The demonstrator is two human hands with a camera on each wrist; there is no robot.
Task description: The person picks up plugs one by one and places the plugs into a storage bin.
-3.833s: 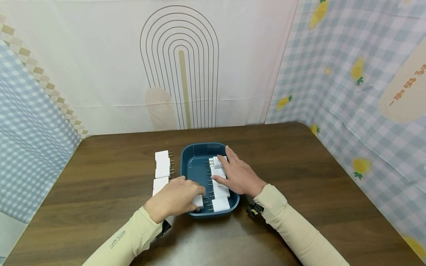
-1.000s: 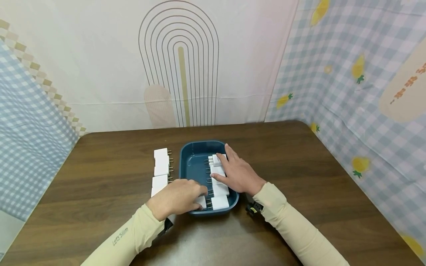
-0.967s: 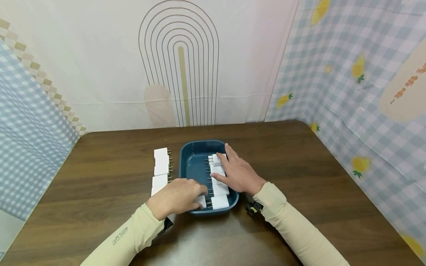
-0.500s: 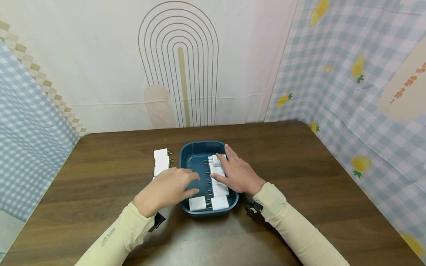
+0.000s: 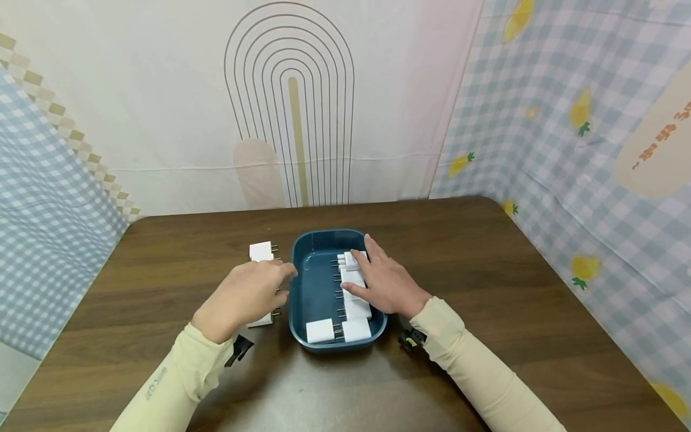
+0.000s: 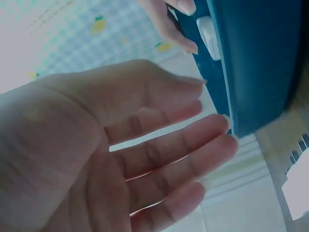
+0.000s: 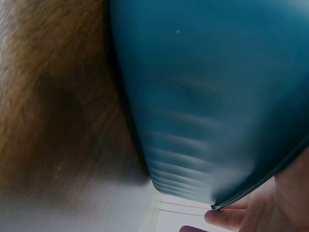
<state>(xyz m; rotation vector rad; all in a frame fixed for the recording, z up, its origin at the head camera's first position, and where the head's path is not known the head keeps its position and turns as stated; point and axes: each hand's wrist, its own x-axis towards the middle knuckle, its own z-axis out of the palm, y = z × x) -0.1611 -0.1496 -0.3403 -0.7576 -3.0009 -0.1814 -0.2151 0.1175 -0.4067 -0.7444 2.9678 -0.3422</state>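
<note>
White two-pin power adapters [image 5: 356, 309] lie in a column along the right side of a blue tray [image 5: 315, 282], pins facing left. One adapter [image 5: 320, 331] sits at the tray's near left, its pins meeting those of its neighbour. Outside the tray's left wall, a row of adapters [image 5: 261, 251] is partly covered by my left hand [image 5: 243, 300]. In the left wrist view that hand's fingers are loosely extended, with nothing between them. My right hand [image 5: 385, 285] rests over the tray's right rim, fingers spread above the column. The right wrist view shows mostly the tray's outer wall [image 7: 207, 87].
The tray stands on a dark wooden table [image 5: 486, 282]. A pale curtain [image 5: 399, 108] with arch lines hangs behind the table. Checked cloth [image 5: 540, 120] with yellow prints hangs at the right, and more checked cloth at the left.
My left hand has let go of the adapter at the tray's near left, which earlier slid towards its neighbour. It has moved left and away, over the outside row. My right hand stays put.
</note>
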